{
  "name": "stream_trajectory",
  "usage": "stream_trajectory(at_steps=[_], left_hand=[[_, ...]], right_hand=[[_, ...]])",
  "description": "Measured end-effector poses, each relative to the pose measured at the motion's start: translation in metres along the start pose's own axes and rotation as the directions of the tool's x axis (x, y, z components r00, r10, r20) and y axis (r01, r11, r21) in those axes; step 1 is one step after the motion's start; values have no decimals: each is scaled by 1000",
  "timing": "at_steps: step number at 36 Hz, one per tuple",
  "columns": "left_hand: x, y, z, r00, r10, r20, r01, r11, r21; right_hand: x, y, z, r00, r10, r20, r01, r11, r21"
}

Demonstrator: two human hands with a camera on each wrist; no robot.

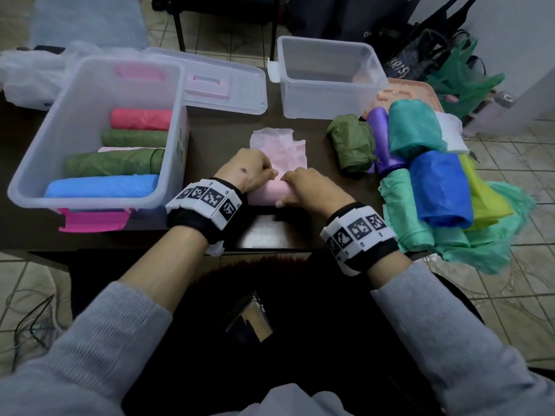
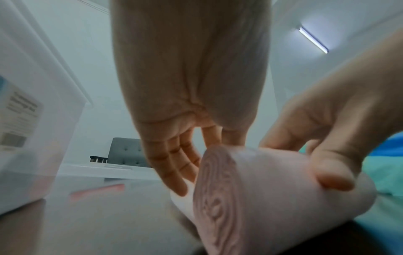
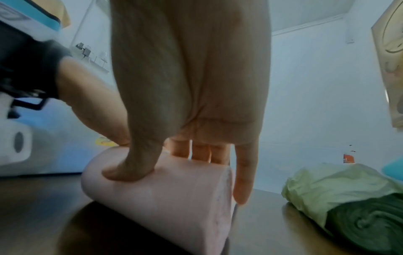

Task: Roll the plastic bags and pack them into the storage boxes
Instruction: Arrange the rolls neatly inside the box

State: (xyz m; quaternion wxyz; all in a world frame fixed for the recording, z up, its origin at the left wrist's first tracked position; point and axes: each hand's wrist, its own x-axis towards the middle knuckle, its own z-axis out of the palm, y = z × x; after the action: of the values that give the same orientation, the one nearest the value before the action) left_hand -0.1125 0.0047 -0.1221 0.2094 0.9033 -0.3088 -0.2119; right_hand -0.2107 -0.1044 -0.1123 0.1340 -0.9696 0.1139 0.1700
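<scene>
A pale pink plastic bag (image 1: 265, 195) lies partly rolled at the middle of the dark table, its flat tail (image 1: 279, 148) stretching away from me. My left hand (image 1: 255, 172) grips the roll's left end, with its fingers (image 2: 174, 172) reaching down behind the roll (image 2: 261, 198). My right hand (image 1: 306, 187) holds the right end, thumb on the near side and fingers (image 3: 200, 151) over the far side of the roll (image 3: 163, 198). The clear storage box (image 1: 60, 121) at left holds red, green and blue rolls. A second clear box (image 1: 330, 97) at the back stands empty.
Several rolled bags lie piled at right: olive (image 1: 351, 145), purple (image 1: 384, 139), teal (image 1: 414, 127), blue (image 1: 438, 187), with loose green bags spilling over the table edge. A clear lid (image 1: 222, 82) lies behind the left box. A peach lid (image 1: 408, 91) sits behind the pile.
</scene>
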Motion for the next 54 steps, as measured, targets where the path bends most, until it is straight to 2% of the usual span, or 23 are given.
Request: stream_trajectory(at_steps=[3, 7, 12, 15, 19, 22, 25, 29, 33, 37, 40, 42, 44, 49, 54], left_hand=[[-3, 0, 1, 998, 18, -61, -21, 999, -49], [-5, -2, 3, 999, -9, -41, 5, 996, -89], [-3, -2, 6, 999, -29, -29, 26, 994, -107], [0, 1, 6, 999, -44, -8, 43, 995, -94], [5, 3, 5, 999, -47, -20, 46, 996, -71], [6, 2, 4, 997, -59, -48, 56, 996, -68], [6, 1, 5, 994, -24, -103, 18, 998, -58], [5, -2, 9, 973, -26, -229, 1, 994, -107], [3, -4, 12, 975, -39, -218, 18, 995, -97], [-3, -6, 15, 967, -7, -256, -15, 997, -82], [-9, -6, 13, 974, -32, -226, -4, 988, -155], [-15, -5, 8, 978, -51, -201, 2, 971, -239], [-20, -6, 3, 985, -57, -162, 12, 964, -265], [-20, -7, 0, 995, -72, -66, 57, 978, -199], [-15, -7, 4, 994, -109, -18, 106, 986, -130]], right_hand=[[7, 2, -7, 999, -1, 52, -2, 999, 51], [12, 11, -14, 997, 47, 54, -58, 975, 213], [18, 16, -12, 997, 48, 60, -59, 978, 198], [20, 17, -3, 997, 58, -46, -53, 994, 101], [7, 3, 6, 950, 7, -312, -4, 1000, 12], [-2, -7, 20, 916, -38, -400, 15, 998, -61], [-8, -12, 32, 905, -39, -424, 6, 997, -78], [-8, -11, 34, 921, -58, -385, 20, 995, -100], [-1, -6, 29, 927, -39, -373, 24, 999, -43], [13, -1, 16, 961, 19, -277, -6, 999, 50], [21, 5, 8, 970, 86, -227, -33, 974, 225], [24, 9, 1, 978, 76, -194, -16, 956, 292], [25, 14, -5, 987, 42, -153, 6, 954, 301], [29, 21, -15, 996, -21, -84, 43, 964, 263], [24, 24, -19, 999, -48, 6, 44, 952, 303]])
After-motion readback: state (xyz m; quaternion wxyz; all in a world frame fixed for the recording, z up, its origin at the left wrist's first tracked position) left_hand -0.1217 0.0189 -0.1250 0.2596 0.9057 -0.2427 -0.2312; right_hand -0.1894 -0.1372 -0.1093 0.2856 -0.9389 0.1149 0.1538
